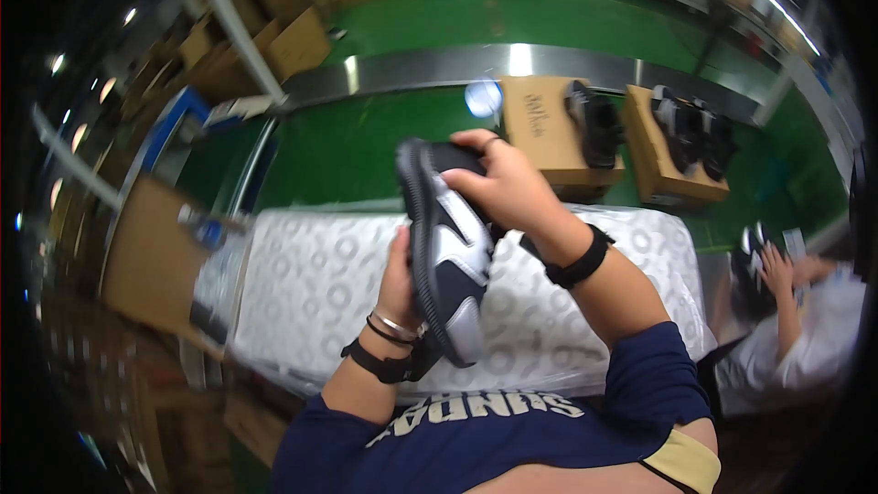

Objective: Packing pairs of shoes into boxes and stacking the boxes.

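Starting at the left, we see brown cardboard boxes (151, 252) crowding the left edge of our surface (302, 293), which is padded and wrapped in clear plastic printed with grey rings; its left half lies bare, giving open room there. Our left hand (398, 284) rises over the near edge of the surface, its grip closed around the back of a black and silver shoe (448, 247); the wrist wears thin bangles and a black strap. The shoe is held upright above the middle of the surface, clear of it, its ribbed dark sole turned left and its smooth silver panels facing us. Our right hand (503, 183) clasps the upper end of the shoe, fingers curled over its top, with a black band on that wrist. Beyond the far edge runs a green conveyor belt (338, 146) with a grey metal rail behind it. On it stand two flat cardboard boxes: the nearer box (540, 123) carries a black sandal (594, 123) on its right side, and the farther box (654, 151) carries a pair of black sandals (695, 133). At the right edge, another person's hand (777, 265) rests on a dark shoe (750, 274).
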Action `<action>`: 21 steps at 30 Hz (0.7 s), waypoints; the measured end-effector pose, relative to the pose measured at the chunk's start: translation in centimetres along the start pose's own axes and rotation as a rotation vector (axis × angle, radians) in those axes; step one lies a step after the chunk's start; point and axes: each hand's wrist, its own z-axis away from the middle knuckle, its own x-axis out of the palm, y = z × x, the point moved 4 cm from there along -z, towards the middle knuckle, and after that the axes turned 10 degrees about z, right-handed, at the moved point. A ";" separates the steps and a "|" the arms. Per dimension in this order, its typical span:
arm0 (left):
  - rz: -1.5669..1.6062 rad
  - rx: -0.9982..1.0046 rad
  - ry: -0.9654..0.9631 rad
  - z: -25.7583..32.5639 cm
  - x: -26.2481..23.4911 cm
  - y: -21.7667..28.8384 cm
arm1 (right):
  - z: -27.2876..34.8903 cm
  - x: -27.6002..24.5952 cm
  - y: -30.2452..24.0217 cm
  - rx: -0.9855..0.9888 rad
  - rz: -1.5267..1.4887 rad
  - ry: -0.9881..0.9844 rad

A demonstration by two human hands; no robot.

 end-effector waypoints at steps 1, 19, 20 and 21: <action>-0.119 0.022 0.164 1.4 -1.7 0.5 | 0.1 2.1 2.5 0.082 -0.225 -0.035; -2.143 0.056 1.090 15.0 -20.6 15.4 | 6.3 9.5 10.1 0.491 -0.176 0.192; -2.140 0.017 1.073 14.8 -20.2 15.4 | 6.4 9.8 10.4 0.494 -0.214 0.187; -2.139 -0.022 1.053 14.5 -20.1 15.3 | 6.3 9.9 10.4 0.480 -0.143 0.200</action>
